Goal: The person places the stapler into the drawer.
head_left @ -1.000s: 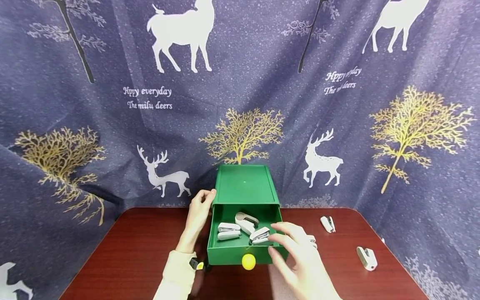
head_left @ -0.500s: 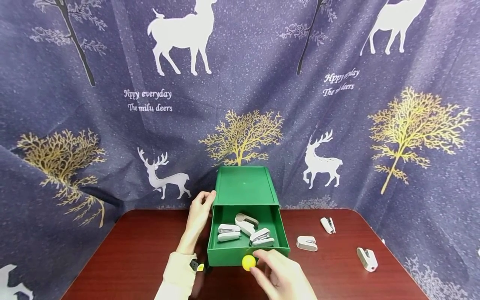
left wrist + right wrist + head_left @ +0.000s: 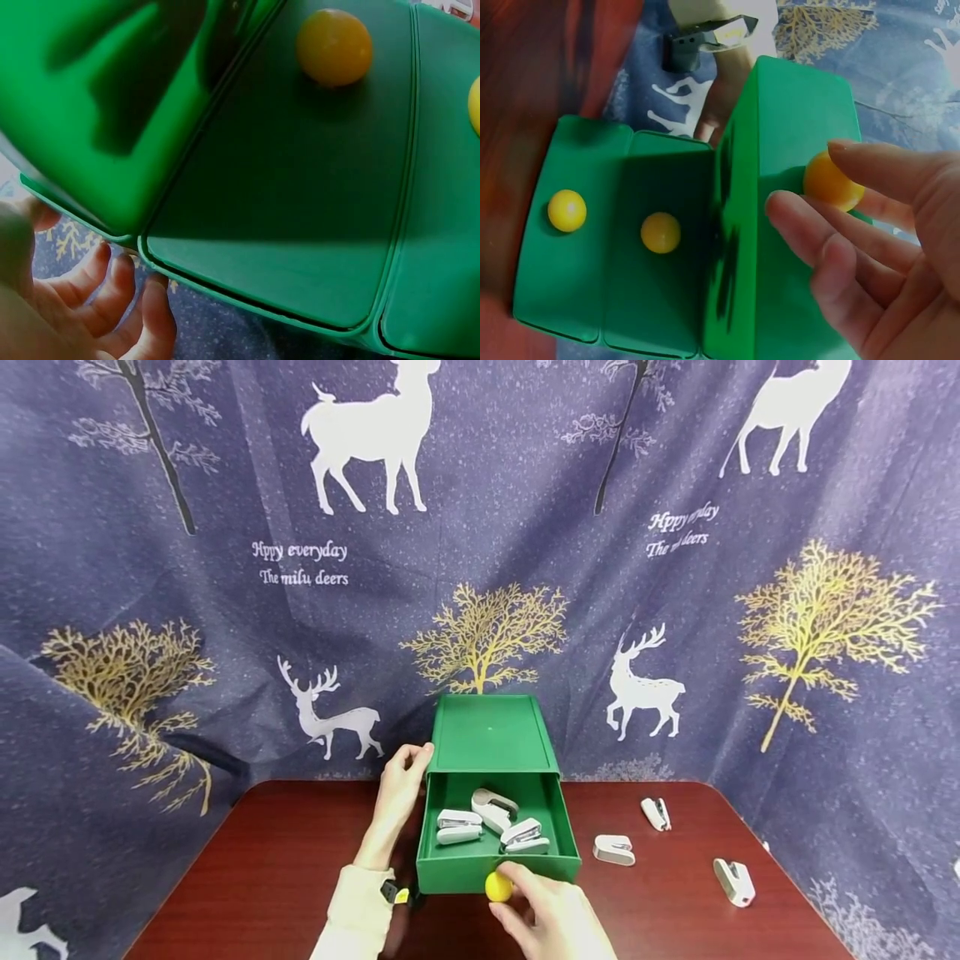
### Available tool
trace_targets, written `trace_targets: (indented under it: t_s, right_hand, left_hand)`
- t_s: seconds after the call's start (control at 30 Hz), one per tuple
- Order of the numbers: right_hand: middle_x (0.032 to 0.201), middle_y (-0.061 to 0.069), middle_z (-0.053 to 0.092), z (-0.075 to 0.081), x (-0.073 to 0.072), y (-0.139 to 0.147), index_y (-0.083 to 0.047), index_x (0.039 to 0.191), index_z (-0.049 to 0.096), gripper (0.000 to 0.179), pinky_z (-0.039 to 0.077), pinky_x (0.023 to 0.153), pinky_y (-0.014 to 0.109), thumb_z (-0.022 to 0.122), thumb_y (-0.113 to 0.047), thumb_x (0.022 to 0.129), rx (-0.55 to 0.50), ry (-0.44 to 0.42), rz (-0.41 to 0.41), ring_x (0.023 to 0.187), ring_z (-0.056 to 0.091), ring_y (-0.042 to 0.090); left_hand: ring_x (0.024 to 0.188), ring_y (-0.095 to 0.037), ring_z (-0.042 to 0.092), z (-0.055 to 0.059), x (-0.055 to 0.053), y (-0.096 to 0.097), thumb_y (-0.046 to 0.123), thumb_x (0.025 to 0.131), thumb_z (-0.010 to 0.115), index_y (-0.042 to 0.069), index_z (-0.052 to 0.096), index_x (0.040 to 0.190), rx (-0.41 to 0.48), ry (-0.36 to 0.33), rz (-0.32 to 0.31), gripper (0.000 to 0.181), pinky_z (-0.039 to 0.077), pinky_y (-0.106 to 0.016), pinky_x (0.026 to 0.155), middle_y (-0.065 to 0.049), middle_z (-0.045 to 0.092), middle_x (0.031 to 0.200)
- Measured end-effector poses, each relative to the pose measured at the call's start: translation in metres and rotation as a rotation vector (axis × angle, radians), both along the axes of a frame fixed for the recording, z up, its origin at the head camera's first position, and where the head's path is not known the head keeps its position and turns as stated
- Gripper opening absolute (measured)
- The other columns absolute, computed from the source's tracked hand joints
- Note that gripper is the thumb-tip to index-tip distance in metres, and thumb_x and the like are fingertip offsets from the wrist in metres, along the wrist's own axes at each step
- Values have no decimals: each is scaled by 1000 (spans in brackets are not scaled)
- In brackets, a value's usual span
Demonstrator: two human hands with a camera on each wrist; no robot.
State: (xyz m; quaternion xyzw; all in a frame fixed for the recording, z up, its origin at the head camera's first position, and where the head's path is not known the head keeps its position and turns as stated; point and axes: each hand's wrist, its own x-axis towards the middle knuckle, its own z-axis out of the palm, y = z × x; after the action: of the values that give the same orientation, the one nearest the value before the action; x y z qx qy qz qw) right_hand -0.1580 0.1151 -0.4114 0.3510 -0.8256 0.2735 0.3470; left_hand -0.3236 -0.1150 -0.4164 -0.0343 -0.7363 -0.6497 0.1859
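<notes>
A green drawer cabinet [image 3: 491, 732] stands with its top drawer [image 3: 454, 873] pulled out. Three white staplers [image 3: 459, 827] lie inside that drawer. My right hand [image 3: 557, 912] pinches the drawer's round yellow knob [image 3: 831, 184], thumb and fingertips on opposite sides of it. On the cabinet's left side, my left hand [image 3: 397, 787] rests with its fingertips against the wall near the top corner. The left wrist view shows these fingers [image 3: 112, 289] loosely bent along the cabinet's edge. Two lower drawers, each with a yellow knob [image 3: 661, 232], are closed.
Three more staplers lie on the reddish-brown table [image 3: 300, 852] to the right: one close to the drawer [image 3: 613, 850], another farther back [image 3: 656, 814], the third near the right edge [image 3: 735, 882]. A blue curtain [image 3: 480, 527] printed with deer and trees hangs behind.
My right hand has moved from above the drawer's right front corner down and left to the knob, and taken hold of it. The left hand stays at the cabinet's side.
</notes>
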Motion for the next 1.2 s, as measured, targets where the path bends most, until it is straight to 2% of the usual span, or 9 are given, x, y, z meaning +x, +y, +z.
trace_targets:
  t_s: [0.3,0.47,0.73,0.97,1.2]
  right_hand:
    - [78,-10,65,-4,-1,0,-15,108,63,42,43,57,8,84,-8,73,-39,-11,72,66,58,-3]
    - [80,-9,65,-5,-3,-1,-14,109,64,39,44,57,9,83,-8,75,-70,-27,95,67,58,-1]
    - [79,-8,64,-12,-10,-3,-12,109,64,38,44,57,8,84,-10,76,-125,10,135,65,57,-1]
    - [79,-9,63,-14,-11,-5,-14,107,65,36,44,58,8,84,-13,76,-136,38,99,66,57,0]
    - [82,-7,65,-12,-13,-5,-13,107,68,44,47,61,10,87,-6,68,-167,14,53,65,59,2]
  left_hand:
    - [67,-16,56,-5,0,-1,42,96,62,7,64,96,-5,-4,15,35,51,-29,57,-4,58,79]
    - [69,-18,56,-3,0,-1,44,95,62,8,64,95,-5,-2,13,37,51,-30,59,-5,58,80]
    - [68,-17,56,-3,1,0,44,95,62,8,65,95,-19,-8,21,36,51,-29,59,-4,59,81]
    - [64,-17,56,-4,2,0,42,96,61,6,64,94,-36,3,26,36,50,-28,59,-4,59,82]
    - [65,-18,57,-2,1,2,45,96,60,7,63,96,-25,-15,18,38,51,-28,61,-5,60,86]
